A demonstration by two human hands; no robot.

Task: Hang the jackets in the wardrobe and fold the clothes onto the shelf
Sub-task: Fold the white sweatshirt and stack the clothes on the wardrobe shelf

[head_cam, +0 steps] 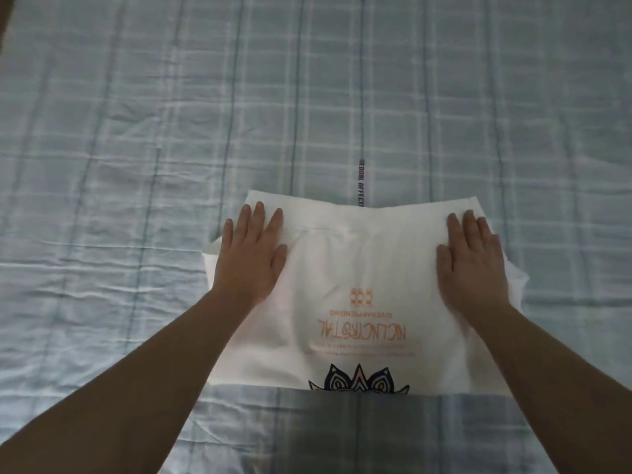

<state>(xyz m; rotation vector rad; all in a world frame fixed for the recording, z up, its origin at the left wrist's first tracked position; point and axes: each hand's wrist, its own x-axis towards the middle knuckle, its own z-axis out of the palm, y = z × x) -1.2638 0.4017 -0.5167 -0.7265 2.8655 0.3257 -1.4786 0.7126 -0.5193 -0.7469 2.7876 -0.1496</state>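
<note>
White cotton, one folded t-shirt (pixel 362 285), lies under both my palms on the bed. My left hand (pixel 251 258) presses flat on its far left corner, fingers straight and together; my right hand (pixel 473 261) presses flat on the far right corner, likewise released and gripping nothing. Both forearms reach forward, slightly converging. Beyond and beside my hands spreads one blue checked bedsheet (pixel 136 148).

Two bare forearms are showing, with no sleeves reaching them. The left hand (pixel 251 258) and the right hand (pixel 473 260) are wearing no gloves, rings, watch or bracelet; short, unpainted fingernails are showing.
</note>
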